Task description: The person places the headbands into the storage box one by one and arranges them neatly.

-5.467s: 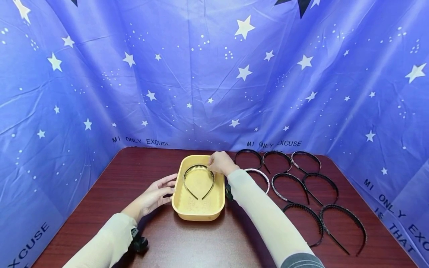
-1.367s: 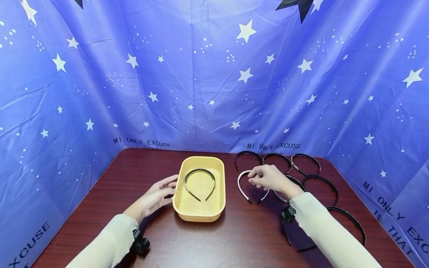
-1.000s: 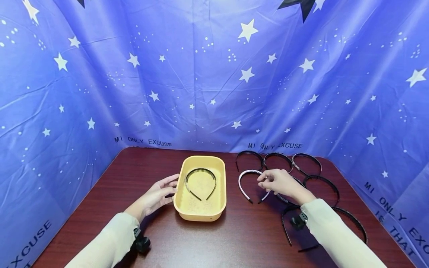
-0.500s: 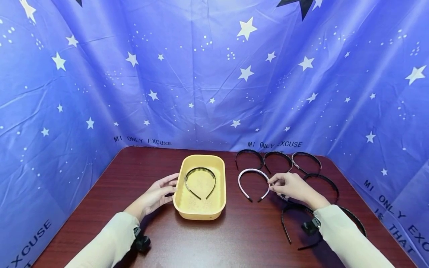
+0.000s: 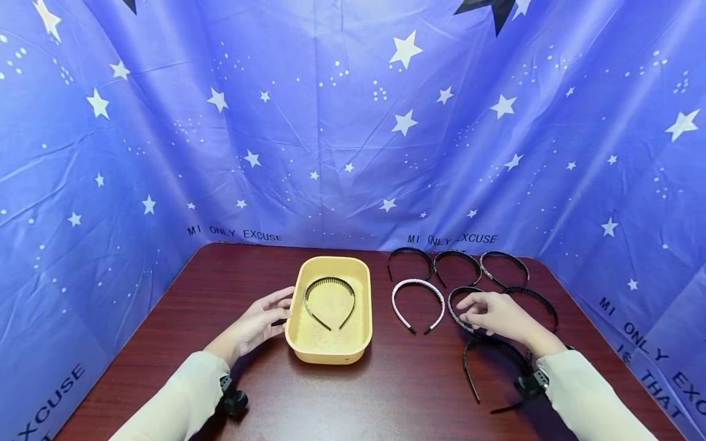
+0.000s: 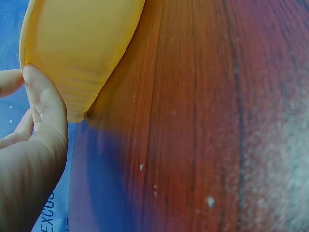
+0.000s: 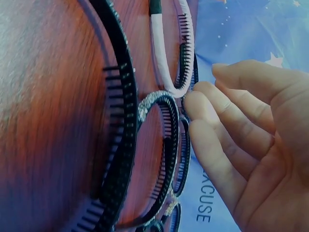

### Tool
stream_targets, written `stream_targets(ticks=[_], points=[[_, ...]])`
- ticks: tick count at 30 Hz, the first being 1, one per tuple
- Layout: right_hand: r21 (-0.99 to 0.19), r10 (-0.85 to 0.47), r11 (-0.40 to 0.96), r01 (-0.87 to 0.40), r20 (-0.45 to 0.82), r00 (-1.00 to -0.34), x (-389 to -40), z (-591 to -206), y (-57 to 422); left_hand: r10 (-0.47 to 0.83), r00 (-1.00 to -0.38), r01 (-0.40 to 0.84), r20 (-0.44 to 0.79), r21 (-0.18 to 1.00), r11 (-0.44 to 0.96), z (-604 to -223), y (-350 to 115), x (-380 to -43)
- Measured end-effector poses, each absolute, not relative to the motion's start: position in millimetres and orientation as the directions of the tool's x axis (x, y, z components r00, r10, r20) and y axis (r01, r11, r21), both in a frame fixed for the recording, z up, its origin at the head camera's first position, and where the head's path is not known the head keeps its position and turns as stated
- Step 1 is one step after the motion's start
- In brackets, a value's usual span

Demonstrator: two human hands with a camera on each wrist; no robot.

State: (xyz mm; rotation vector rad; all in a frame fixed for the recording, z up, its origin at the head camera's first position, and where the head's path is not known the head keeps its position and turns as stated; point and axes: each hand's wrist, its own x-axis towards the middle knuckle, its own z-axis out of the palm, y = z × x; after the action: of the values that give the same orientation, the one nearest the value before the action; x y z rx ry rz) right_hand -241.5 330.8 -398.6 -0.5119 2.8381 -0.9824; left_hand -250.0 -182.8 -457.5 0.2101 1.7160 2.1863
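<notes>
My left hand rests its fingertips against the left side of a yellow plastic bin. The left wrist view shows the thumb on the bin's outer wall near the rim. Inside the bin lies one black toothed headband. My right hand, its fingers loosely bent, hovers over a dark headband with a glittery side and partly hides it. From the right wrist view, nothing sits between the right fingers. A white headband lies left of that hand, apart from it.
Several dark headbands stand in rows on the right of the brown table, including a back one and a front one under the right wrist. A blue star-patterned cloth surrounds the table.
My right hand let go of the headband in the bin, then moved rightwards past the white headband, touching its right side, to the glittery one. The left hand stays at the bin.
</notes>
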Motion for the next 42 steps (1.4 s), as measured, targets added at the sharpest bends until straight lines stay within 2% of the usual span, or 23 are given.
stream_targets(ticks=[42], points=[[-0.601, -0.172, 0.793, -0.101, -0.063, -0.983, -193, -418, 411, 0.368, -0.925, -0.18, -0.092, 0.961, -0.212, -459, -182, -251]])
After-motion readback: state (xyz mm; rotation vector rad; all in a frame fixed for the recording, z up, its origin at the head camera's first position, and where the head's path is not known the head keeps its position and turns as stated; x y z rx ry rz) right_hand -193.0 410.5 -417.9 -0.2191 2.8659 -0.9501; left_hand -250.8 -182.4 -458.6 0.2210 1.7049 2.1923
